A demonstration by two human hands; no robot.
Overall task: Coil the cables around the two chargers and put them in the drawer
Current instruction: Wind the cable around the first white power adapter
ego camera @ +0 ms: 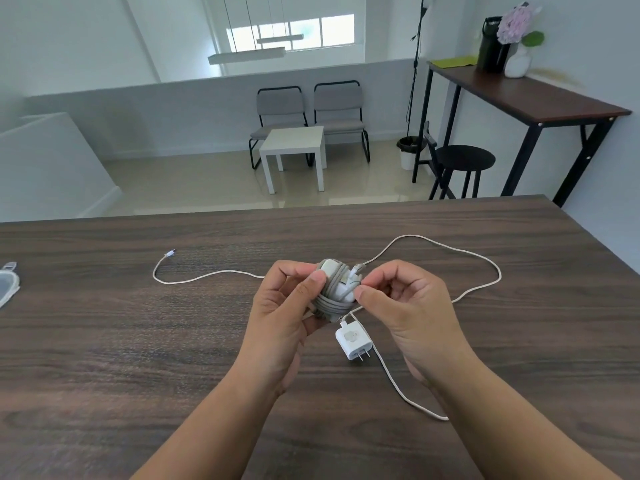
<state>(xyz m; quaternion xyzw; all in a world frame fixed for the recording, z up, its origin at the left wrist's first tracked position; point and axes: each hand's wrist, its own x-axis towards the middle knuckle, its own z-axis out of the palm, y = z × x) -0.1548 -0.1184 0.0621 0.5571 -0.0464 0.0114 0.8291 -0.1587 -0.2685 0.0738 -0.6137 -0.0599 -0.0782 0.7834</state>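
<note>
My left hand (280, 306) grips a white charger (334, 289) with its greyish cable wound round it in several turns, held just above the dark wooden table (138, 341). My right hand (405, 299) pinches the cable's loose end at the charger's right side. A second white charger (354, 340), prongs pointing toward me, lies on the table right below the first one. Its long white cable (485, 265) runs loose across the table, looping to the right and out to the left, where the plug tip (170, 253) lies. No drawer is in view.
A clear plastic object (7, 282) sits at the table's left edge. Beyond the far table edge are a white side table (294, 143), two grey chairs, a black stool (464, 159) and a tall dark desk (540, 98) with a vase.
</note>
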